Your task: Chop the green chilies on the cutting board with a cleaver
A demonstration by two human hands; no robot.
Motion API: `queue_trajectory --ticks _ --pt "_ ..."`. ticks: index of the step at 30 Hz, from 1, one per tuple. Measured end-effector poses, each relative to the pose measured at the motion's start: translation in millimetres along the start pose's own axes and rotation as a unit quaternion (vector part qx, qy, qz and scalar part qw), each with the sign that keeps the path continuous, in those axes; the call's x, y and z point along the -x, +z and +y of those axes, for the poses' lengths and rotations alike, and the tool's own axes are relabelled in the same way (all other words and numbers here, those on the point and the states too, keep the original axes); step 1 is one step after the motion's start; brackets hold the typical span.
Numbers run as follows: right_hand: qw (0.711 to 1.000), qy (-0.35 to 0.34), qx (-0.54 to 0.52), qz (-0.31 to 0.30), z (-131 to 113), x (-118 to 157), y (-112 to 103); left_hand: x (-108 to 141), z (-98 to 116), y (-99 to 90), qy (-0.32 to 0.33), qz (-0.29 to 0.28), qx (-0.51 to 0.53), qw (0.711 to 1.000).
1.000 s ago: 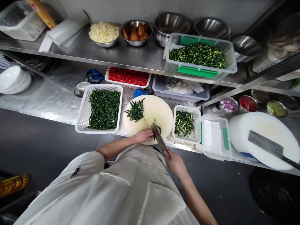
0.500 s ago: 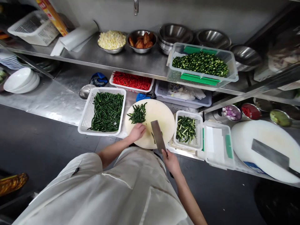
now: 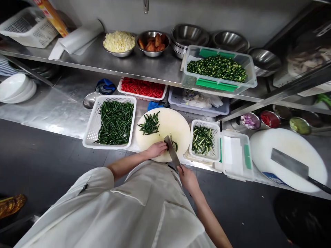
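Note:
My right hand (image 3: 188, 177) grips the handle of a cleaver (image 3: 172, 151), whose blade stands on edge over a round cutting board (image 3: 182, 125). My left hand (image 3: 157, 149) is closed on the board, fingertips against the blade's left side; a dark green chili shows only a little under them. Cut chili strips (image 3: 174, 145) lie just right of the blade. A small pile of whole green chilies (image 3: 150, 123) rests on the board's far left. Left of the board, a white basket (image 3: 89, 132) is filled with more green chilies; on its right, a smaller basket (image 3: 217, 137) contains split ones.
A second cutting board (image 3: 261, 144) with another cleaver (image 3: 289, 162) lies at the right. Behind are a tray of red chilies (image 3: 142, 88) and a steel shelf (image 3: 147, 70) overhanging the counter. On it stand bowls and a clear tub of chopped greens (image 3: 217, 69).
My left hand has moved right, from beside the chili pile to the cleaver. The blade has turned from lying tilted to standing on edge, and strips now show beside it.

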State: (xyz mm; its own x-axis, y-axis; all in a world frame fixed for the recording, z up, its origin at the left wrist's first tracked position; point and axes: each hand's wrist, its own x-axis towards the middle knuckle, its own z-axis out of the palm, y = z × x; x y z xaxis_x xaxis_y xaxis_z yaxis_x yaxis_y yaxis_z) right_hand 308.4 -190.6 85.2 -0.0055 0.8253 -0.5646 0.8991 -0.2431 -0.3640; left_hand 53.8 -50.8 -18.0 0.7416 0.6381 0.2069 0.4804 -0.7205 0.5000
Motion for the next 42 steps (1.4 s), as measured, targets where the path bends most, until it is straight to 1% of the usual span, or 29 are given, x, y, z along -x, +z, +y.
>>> queue_trajectory --ticks 2,4,6,8,12,14,15,17,19,20,24,27,29,32,35,38,39,40,41,42 --pt "1.0 -0.006 0.004 -0.005 2.0 5.6 -4.4 -3.2 2.8 4.4 0.016 -0.012 0.009 1.0" --pt "1.0 -0.013 -0.003 -0.01 7.4 9.1 -7.0 -4.5 1.8 5.7 0.016 -0.013 0.022 1.0" --pt "1.0 -0.015 -0.011 -0.019 8.5 5.4 -7.2 -4.8 -0.4 5.6 0.013 -0.008 0.041 0.999" --pt "1.0 -0.01 -0.013 -0.019 0.5 -7.5 -5.9 -5.2 -2.1 5.3 0.01 -0.004 0.057 0.998" --pt "1.0 -0.007 -0.022 0.016 -30.0 -45.6 -7.8 -7.4 -4.0 3.6 0.016 -0.009 0.066 0.998" --pt "0.999 -0.007 -0.028 0.021 -39.2 -56.4 -12.0 -8.2 -6.5 1.0 0.019 -0.01 0.06 0.998" --pt "0.999 -0.005 -0.027 0.02 -40.9 -57.5 -13.7 -8.4 -8.4 -0.6 0.014 -0.005 0.054 0.998" --pt "1.0 -0.001 -0.014 0.014 -39.6 -51.5 -14.1 -7.8 -12.7 -3.6 -0.008 0.019 0.043 0.999" --pt "1.0 -0.002 0.004 0.009 -34.9 -37.8 -10.4 -6.2 -16.0 -5.0 -0.024 0.036 0.039 0.998" --pt "1.0 -0.003 0.012 0.004 -31.9 -29.6 -7.9 -5.0 -16.5 -5.0 -0.02 0.032 0.042 0.998" --pt "0.999 0.007 0.023 -0.029 -16.1 2.1 -4.0 0.0 -10.8 -2.9 0.031 -0.023 0.06 0.997" --pt "0.999 0.006 0.007 -0.046 -1.3 17.7 -8.4 2.0 -5.8 -2.6 0.039 -0.028 0.061 0.997" --pt "0.998 -0.003 -0.012 -0.055 4.7 19.5 -9.2 2.1 -4.9 -2.2 0.039 -0.025 0.06 0.997" --pt "0.998 -0.002 -0.031 -0.057 -0.5 4.3 -3.2 0.5 -5.3 -0.3 0.035 -0.019 0.056 0.998" --pt "0.999 0.006 -0.05 -0.01 -18.0 -25.5 3.7 -2.8 -4.8 -0.8 0.038 -0.018 0.052 0.998" --pt "0.997 -0.014 -0.076 0.021 -28.6 -45.7 2.6 -5.7 -6.4 -10.1 0.057 -0.031 0.039 0.997" --pt "0.996 -0.018 -0.08 0.028 -28.2 -46.5 1.4 -6.1 -8.8 -15.4 0.05 -0.028 0.027 0.998" --pt "0.996 -0.02 -0.083 0.036 -25.6 -44.2 0.7 -6.1 -12.4 -21.5 0.025 -0.014 0.009 1.0" --pt "0.995 -0.021 -0.084 0.042 -21.3 -39.1 0.8 -5.8 -17.2 -28.0 -0.018 0.012 -0.014 1.0" --pt "0.995 -0.023 -0.087 0.042 -15.4 -32.0 1.7 -5.2 -23.0 -34.5 -0.075 0.047 -0.042 0.995"
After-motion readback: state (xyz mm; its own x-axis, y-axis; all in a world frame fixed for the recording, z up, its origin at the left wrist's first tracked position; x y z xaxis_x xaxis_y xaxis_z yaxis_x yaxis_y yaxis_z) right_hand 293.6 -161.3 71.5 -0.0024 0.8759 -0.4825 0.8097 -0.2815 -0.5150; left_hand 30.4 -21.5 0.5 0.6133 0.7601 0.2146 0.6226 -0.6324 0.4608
